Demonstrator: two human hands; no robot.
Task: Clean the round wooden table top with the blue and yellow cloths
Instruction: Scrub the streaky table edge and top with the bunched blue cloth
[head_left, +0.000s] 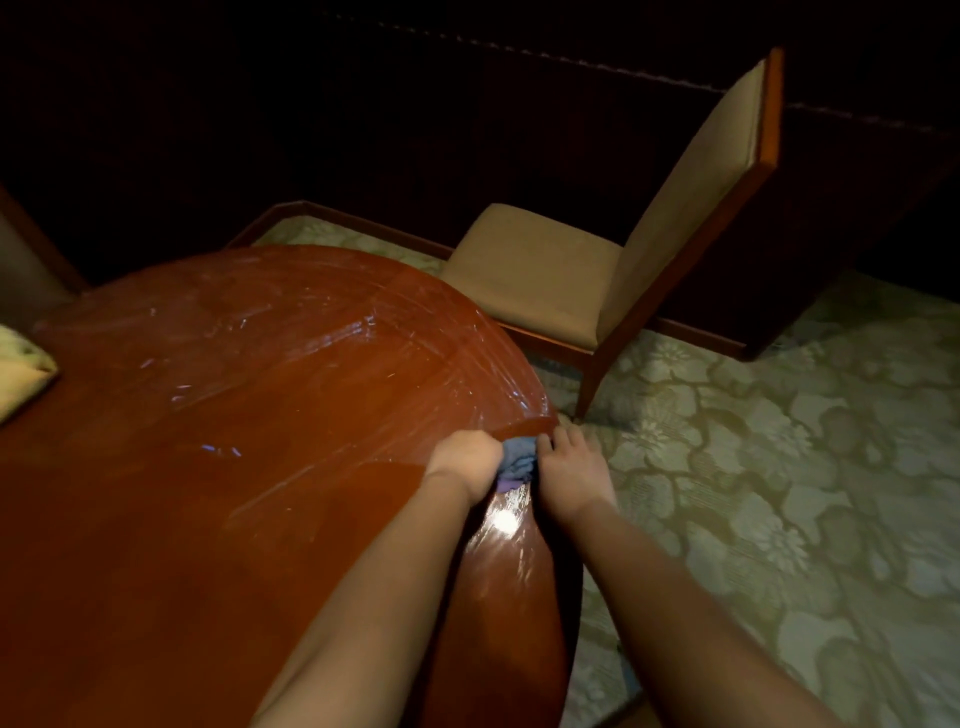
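I'm seeing both hands working at the right rim of the round, glossy red-brown wooden desk (218, 467). Left hand (465, 460) is curling its fingers onto the bunched blue cloth (519, 457); right hand (571, 467) is gripping it from the other side. Cloth is sitting crumpled at the rim. Wet streaks are shining across the top. Yellow cloth (21, 369) is lying folded at the far left edge. Tan padded chair (540, 270) is standing nearby on floral carpet (779, 467).
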